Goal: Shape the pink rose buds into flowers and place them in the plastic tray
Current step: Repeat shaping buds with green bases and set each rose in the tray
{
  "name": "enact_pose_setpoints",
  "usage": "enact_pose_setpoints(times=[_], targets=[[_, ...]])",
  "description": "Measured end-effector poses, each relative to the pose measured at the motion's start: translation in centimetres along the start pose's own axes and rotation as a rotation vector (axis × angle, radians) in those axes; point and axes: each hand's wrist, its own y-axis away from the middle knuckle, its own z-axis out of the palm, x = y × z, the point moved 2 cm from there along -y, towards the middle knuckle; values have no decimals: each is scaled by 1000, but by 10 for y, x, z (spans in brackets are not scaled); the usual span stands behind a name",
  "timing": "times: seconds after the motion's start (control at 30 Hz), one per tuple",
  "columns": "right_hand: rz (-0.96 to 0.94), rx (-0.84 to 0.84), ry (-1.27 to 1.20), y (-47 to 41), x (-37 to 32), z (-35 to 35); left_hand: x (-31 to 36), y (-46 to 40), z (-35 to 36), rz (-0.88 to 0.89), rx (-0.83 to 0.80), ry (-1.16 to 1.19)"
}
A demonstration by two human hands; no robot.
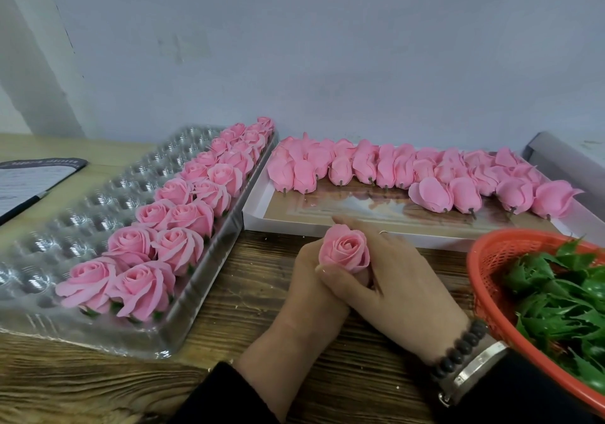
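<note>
Head view: both hands meet over the wooden table [229,292], closed together around one pink rose [345,249]. The left hand [312,287] curls up from below, its fingers wrapped about the base of the bloom; the right hand [397,279] lies across it from the right, thumb pressed under the petals and fingers curved behind them. The rose stands upright above both hands, its centre facing the camera.

To the left of the hands, the clear plastic tray [108,201] holds two rows of shaped flowers [178,217] along its near-right side, running away toward the wall; the tray's edge lies near the left hand. Beyond the hands, a white box [327,223] carries the unshaped buds [386,166] lying on their sides, stems pointing toward the hands. Just right of the right wrist, which wears a bead bracelet [458,350], an orange basket [487,260] holds green leaf pieces [556,302]. A dark clipboard [32,181] lies far to the left.
</note>
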Motion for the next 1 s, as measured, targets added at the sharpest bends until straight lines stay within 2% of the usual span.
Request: enact_pose_setpoints(times=[0.1, 0.17, 0.3, 0.4, 0.5, 0.57, 0.67, 0.73, 0.8, 0.87, 1.0], targets=[[-1, 52, -113, 4, 1, 0, -1, -2, -2, 12, 0, 35], [-52, 150, -222, 6, -3, -2, -2, -3, -3, 23, -20, 21], [-239, 472, -375, 6, -15, -9, -5, 1, 1, 80, -128, -160], [-193, 541, -406, 4, -18, -7, -6, 2, 3, 140, -164, -264], [-118, 533, -373, 3, -15, -4, -9, 3, 4, 196, -150, -391], [-101, 507, -337, 3, -13, -1, -9, 3, 5, 152, -143, -340], [-112, 468, -267, 3, -14, 4, -8, 7, 2, 206, -145, -328], [-92, 422, -258, 3, -14, 6, -10, 12, 0, 190, -234, -342], [-10, 361, -315, 3, -12, 5, -16, 10, 1, 6, -185, -124], [57, 283, -393, 3, -7, 4, -8, 7, 4, 20, -163, -72], [77, 158, -452, 3, -2, 3, -3, 3, 4, -14, -109, 109]])
